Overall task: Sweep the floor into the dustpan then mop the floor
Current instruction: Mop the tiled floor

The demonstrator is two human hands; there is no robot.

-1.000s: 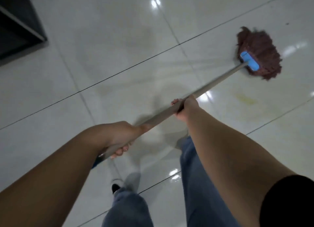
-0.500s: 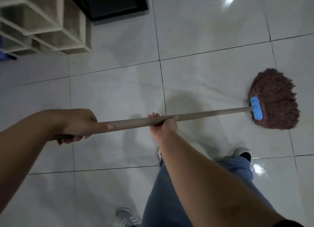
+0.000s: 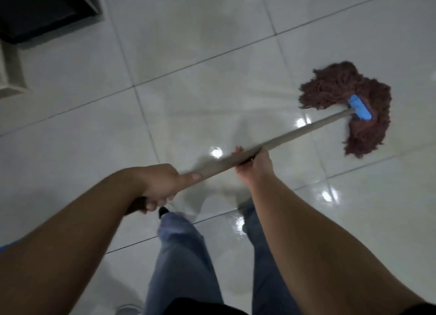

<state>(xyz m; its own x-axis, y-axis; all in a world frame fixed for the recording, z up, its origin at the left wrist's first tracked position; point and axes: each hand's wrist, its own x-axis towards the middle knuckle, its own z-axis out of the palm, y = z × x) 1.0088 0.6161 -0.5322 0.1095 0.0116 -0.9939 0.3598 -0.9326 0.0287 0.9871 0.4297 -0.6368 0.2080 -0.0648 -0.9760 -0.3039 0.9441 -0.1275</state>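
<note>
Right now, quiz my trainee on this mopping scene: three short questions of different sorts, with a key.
1. True or false: the reddish-brown string mop head with the bright blue plastic clamp lies on the glossy white tiled floor.
2. Which hand grips the long beige mop handle nearer the mop head? A. left hand B. right hand C. neither
3. Fill in: the dark cabinet base stands at the upper ____ of the view.

Key:
1. True.
2. B; the right hand holds the handle midway, the left hand grips it near its upper end.
3. Left.
</note>
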